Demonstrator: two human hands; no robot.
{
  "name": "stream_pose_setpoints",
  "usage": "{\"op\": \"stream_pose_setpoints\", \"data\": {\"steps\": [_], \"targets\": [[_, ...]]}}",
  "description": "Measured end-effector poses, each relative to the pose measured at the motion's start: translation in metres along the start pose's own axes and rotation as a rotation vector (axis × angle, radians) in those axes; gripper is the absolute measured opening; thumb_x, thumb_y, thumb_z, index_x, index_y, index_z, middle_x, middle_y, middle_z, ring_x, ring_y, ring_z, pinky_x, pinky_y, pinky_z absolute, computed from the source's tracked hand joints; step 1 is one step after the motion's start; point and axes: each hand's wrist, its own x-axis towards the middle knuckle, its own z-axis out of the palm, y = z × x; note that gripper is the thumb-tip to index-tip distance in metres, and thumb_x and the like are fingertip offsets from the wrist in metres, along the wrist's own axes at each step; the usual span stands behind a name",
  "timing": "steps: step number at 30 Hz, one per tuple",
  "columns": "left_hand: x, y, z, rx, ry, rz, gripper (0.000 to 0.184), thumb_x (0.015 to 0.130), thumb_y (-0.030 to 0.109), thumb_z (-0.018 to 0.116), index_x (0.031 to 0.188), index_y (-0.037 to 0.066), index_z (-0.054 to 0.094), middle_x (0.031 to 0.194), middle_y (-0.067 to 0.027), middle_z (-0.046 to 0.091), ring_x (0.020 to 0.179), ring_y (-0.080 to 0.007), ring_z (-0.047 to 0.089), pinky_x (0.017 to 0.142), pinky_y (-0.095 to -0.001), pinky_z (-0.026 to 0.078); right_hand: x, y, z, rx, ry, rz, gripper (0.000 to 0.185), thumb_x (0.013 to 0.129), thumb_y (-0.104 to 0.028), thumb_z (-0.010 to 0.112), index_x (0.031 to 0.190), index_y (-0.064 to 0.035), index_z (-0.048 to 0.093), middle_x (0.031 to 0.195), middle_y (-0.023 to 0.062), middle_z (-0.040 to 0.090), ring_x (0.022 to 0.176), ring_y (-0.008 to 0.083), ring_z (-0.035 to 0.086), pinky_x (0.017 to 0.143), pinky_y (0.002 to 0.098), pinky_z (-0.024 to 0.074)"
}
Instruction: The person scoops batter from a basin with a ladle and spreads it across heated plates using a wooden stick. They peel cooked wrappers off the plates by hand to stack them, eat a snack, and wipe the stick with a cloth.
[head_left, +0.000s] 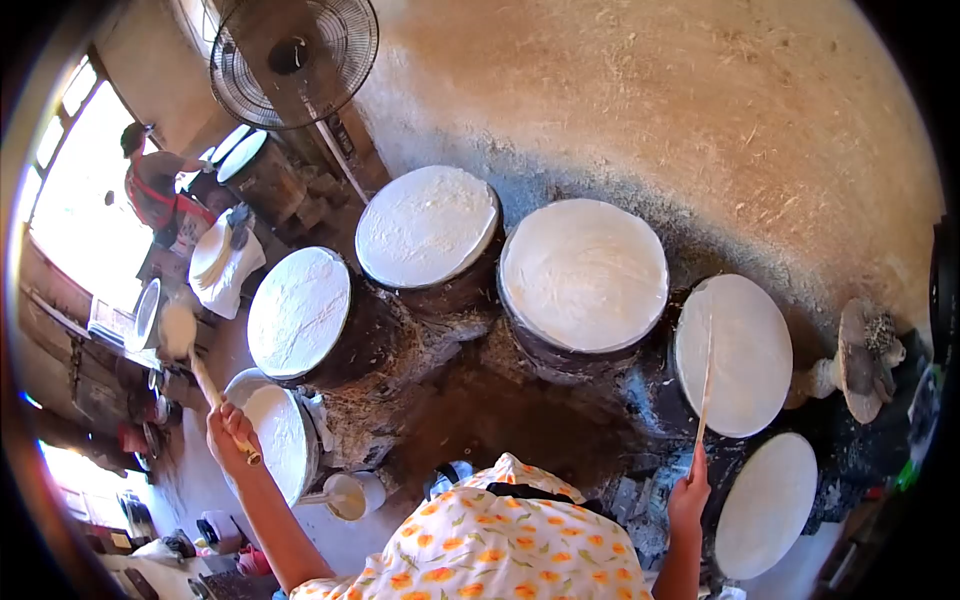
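Observation:
My left hand [232, 438] is wrapped round the wooden handle of a ladle [179, 331], whose pale, batter-coated head is raised to the left. Just beside that hand stands a large tub of white batter [277, 425]. In my right hand [688, 492] is a long thin wooden stick [709, 375], its upper part over a round griddle [752, 350] with a smooth white layer. Another white-covered griddle [768, 508] lies nearest that forearm. In front of me are a griddle with a creamy layer [585, 272] and two with rougher white surfaces, at the centre [428, 225] and left [299, 312].
A large standing fan [291, 58] rises at the back. Another person [160, 185] in a red apron works at the far left near a stack of pale round sheets [212, 252]. By the tub stands a small bucket [352, 496]. A rough plaster wall [690, 130] closes off the right.

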Motion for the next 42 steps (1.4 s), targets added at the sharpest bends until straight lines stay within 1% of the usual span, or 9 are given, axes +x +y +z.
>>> {"op": "stream_pose_setpoints", "data": {"steps": [5,7,8,9,13,20,28,32,42], "targets": [[0.055,-0.028,-0.238,-0.216,0.183,0.171,0.011,0.091,0.012,0.043,0.094,0.002,0.044,0.071,-0.0063,0.043,0.058,-0.017,0.045,0.046,-0.0265,0.043,0.018,-0.07,0.073,0.078,-0.102,0.153,0.065,0.075,0.007,0.04,0.137,-0.0121,0.039,0.13,0.022,0.048,0.12,0.0362,0.047,0.095,0.0384,0.0405],[0.062,-0.041,-0.304,0.16,0.622,0.002,0.018,0.092,0.019,0.044,0.083,0.004,0.045,0.08,-0.0071,0.049,0.068,-0.0162,0.049,0.048,-0.0271,0.048,0.021,-0.105,0.098,0.082,-0.245,0.365,0.066,0.078,0.003,0.043,0.14,-0.0191,0.035,0.11,0.0196,0.061,0.076,0.0258,0.065,0.071,0.0357,0.0512],[0.055,-0.051,-0.303,0.202,0.802,-0.013,0.015,0.089,0.016,0.046,0.084,0.002,0.047,0.077,-0.0079,0.052,0.065,-0.0183,0.052,0.052,-0.0279,0.052,0.016,-0.096,0.119,0.171,-0.217,0.234,0.064,0.082,0.002,0.039,0.142,-0.021,0.031,0.065,0.0044,0.056,0.049,0.0102,0.05,0.049,0.0252,0.0451],[0.044,-0.058,-0.292,0.247,0.983,-0.022,0.014,0.085,0.013,0.047,0.085,0.0,0.05,0.074,-0.0088,0.054,0.062,-0.0204,0.055,0.056,-0.0287,0.056,0.021,-0.133,0.115,0.26,-0.362,0.501,0.066,0.084,0.002,0.039,0.143,-0.0255,0.028,0.066,0.0048,0.056,0.046,0.009,0.048,0.045,0.0244,0.0433],[0.039,-0.087,-0.367,-0.136,1.309,-0.412,0.025,0.076,0.006,0.048,0.1,0.0,0.052,0.086,-0.0145,0.058,0.063,-0.0253,0.061,0.054,-0.032,0.058,0.001,-0.147,0.137,0.067,-0.36,0.153,0.069,0.08,-0.005,0.049,0.142,-0.0267,0.028,0.069,0.016,0.06,0.053,0.0271,0.06,0.053,0.0377,0.0494],[0.038,-0.141,-0.35,-0.002,1.016,-0.567,0.009,0.077,0.006,0.048,0.083,0.003,0.042,0.065,-0.0104,0.052,0.063,-0.0235,0.06,0.047,-0.0261,0.053,0.042,-0.18,0.188,-0.473,-0.279,-0.076,0.016,0.071,-0.009,0.062,0.084,-0.004,0.054,0.079,0.0183,0.061,0.078,0.038,0.06,0.065,0.0472,0.0477],[-0.001,-0.119,-0.285,-0.123,0.899,-0.565,0.006,0.08,0.002,0.047,0.081,-0.001,0.043,0.067,-0.0113,0.055,0.058,-0.0233,0.06,0.048,-0.0255,0.053,0.104,-0.184,0.251,-0.561,-0.23,-0.496,0.053,0.073,-0.003,0.058,0.125,-0.0051,0.05,0.134,0.0132,0.036,0.128,0.0334,0.031,0.105,0.0456,0.0283],[-0.03,-0.124,-0.303,-0.17,0.873,-0.556,0.007,0.082,0.003,0.046,0.077,-0.002,0.045,0.065,-0.011,0.056,0.053,-0.0193,0.057,0.045,-0.0249,0.052,0.125,-0.168,0.268,-0.689,-0.223,-0.431,0.045,0.08,-0.007,0.053,0.125,-0.0032,0.049,0.134,0.0117,0.037,0.132,0.0318,0.028,0.109,0.0467,0.0213],[-0.055,-0.128,-0.27,-0.346,0.807,-0.813,0.01,0.077,0.003,0.045,0.077,-0.004,0.052,0.063,-0.0102,0.057,0.047,-0.0138,0.054,0.041,-0.0195,0.046,0.202,-0.18,0.185,-0.359,-0.02,-0.461,0.045,0.076,0.003,0.053,0.121,-0.0034,0.052,0.126,0.0129,0.048,0.112,0.0332,0.048,0.096,0.0388,0.0398]]}}
